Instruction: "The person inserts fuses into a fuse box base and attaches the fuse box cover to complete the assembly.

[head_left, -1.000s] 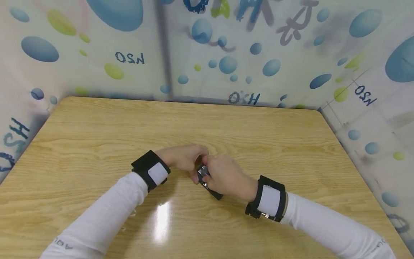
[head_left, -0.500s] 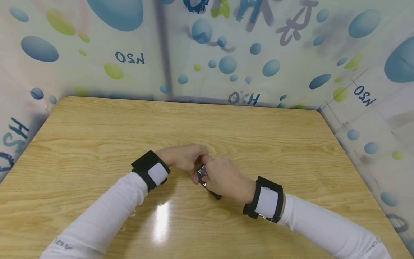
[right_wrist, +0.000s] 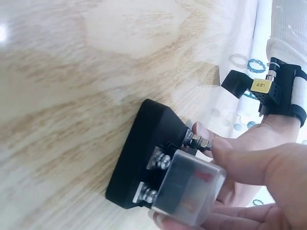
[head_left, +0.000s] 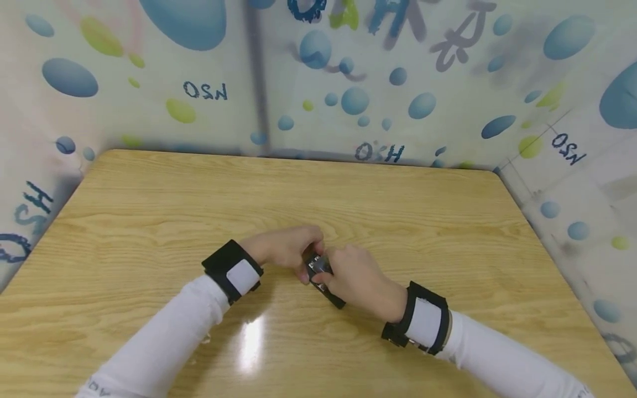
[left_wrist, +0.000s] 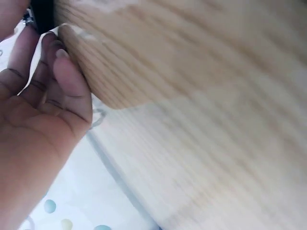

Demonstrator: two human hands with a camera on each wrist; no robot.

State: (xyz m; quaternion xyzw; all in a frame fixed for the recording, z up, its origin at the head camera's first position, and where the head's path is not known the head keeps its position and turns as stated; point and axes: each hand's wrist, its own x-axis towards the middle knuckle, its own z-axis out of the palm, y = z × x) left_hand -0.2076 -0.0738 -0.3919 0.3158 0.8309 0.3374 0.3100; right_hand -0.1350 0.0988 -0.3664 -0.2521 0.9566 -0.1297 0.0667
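Note:
Near the middle of the table, both hands meet at a small electrical device [head_left: 318,264] with a black base [right_wrist: 141,155], metal screw terminals and a clear plastic box [right_wrist: 194,184] on its face. My left hand [head_left: 286,247] holds its far left end, fingers and thumb on opposite sides. My right hand [head_left: 360,283] pinches at the device's face. In the right wrist view, one fingertip touches the end of a bolt with nuts [right_wrist: 197,142], while other fingers lie beside and under the clear box. Red shows inside the box. Only a dark edge of the base [left_wrist: 43,13] appears in the left wrist view.
The wood-grain table [head_left: 214,193] spreads around the hands. Behind it and along both sides hangs a pale sheet [head_left: 224,127] printed with blue and green dots and letters. A black strap [head_left: 233,271] with a camera circles each wrist over a white sleeve [head_left: 164,331].
My right hand has shifted slightly right and toward me, so more of the device's face shows. The left hand keeps its hold, and the device stays nearly in place. The head view has tilted a little.

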